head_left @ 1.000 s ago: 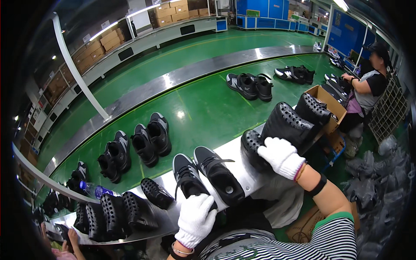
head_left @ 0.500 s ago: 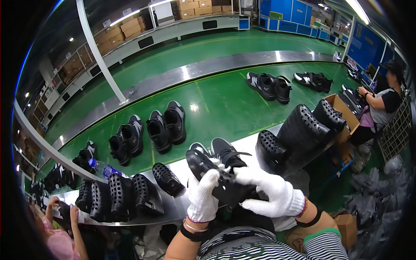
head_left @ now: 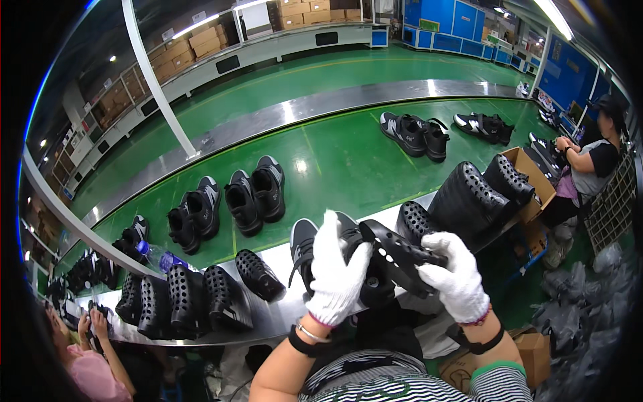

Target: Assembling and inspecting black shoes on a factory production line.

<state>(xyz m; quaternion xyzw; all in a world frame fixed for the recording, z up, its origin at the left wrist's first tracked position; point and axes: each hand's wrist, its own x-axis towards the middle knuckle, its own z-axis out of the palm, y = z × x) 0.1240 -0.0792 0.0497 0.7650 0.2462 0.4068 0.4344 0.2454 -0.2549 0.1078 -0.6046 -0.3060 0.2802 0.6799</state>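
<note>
A black plastic shoe tree (head_left: pixel 400 260) with rows of holes is tilted over the bench. My right hand (head_left: pixel 457 276) grips its right end between thumb and fingers. My left hand (head_left: pixel 339 276) is over a pair of black sneakers with grey toes, fingers stretched up and thumb apart, with nothing visible in it. The left sneaker (head_left: pixel 303 244) shows beside that hand. The other sneaker (head_left: pixel 348 228) is partly hidden behind my left hand and the shoe tree. A single shoe tree (head_left: pixel 259 275) lies to their left.
Stacked shoe trees (head_left: pixel 186 301) stand left on the metal bench (head_left: pixel 281 321), with more (head_left: pixel 469 197) at right by a cardboard box (head_left: pixel 536 174). A bottle (head_left: pixel 161 258) lies behind. Pairs of sneakers (head_left: pixel 254 197) sit on the green belt. Co-workers are at left (head_left: pixel 94 368) and right (head_left: pixel 596 157).
The shoe tree has moved right and turned, now in my right hand. My left hand has come off it and its fingers have straightened upward.
</note>
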